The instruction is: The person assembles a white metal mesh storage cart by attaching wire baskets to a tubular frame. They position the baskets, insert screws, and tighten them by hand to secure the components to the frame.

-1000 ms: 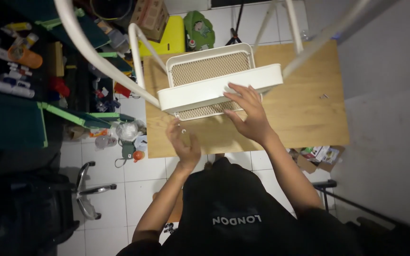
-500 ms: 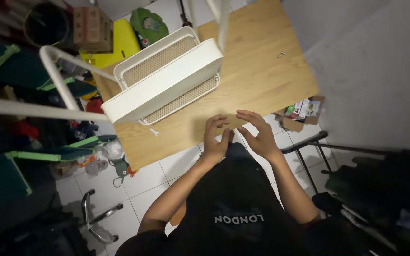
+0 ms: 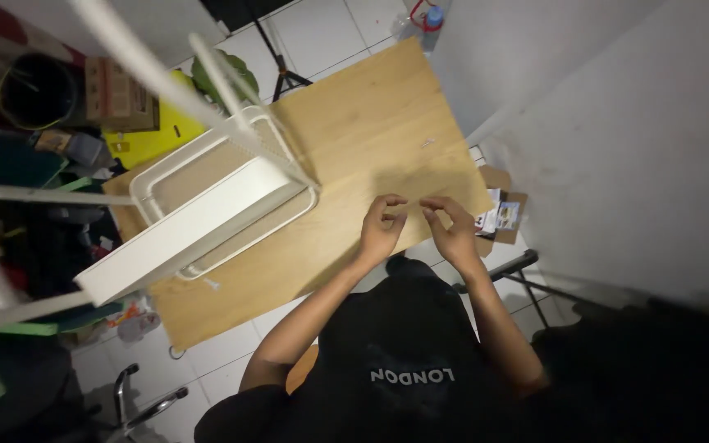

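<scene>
My left hand (image 3: 381,230) and my right hand (image 3: 453,231) hover side by side over the near edge of a light wooden table (image 3: 371,131). Both have fingers curled, with thumb and forefinger pinched close. Whatever sits between the fingertips is too small to make out. A white metal rack with a mesh basket (image 3: 207,205) lies tipped on the table to the left of my hands. Its tube legs (image 3: 231,98) point up toward the camera. Neither hand touches it. A small screw-like bit (image 3: 428,143) lies on the table beyond my hands.
Another small bit (image 3: 211,284) lies by the rack's near side. Beyond the table stand a yellow object (image 3: 153,135), a cardboard box (image 3: 116,86) and a dark bucket (image 3: 38,90). A grey wall (image 3: 617,139) rises at right, and a chair base (image 3: 145,402) sits on the tiled floor.
Both hands have come off the white rack and drawn back to the table's near edge, then parted slightly. The view has swung, so the rack now sits further left.
</scene>
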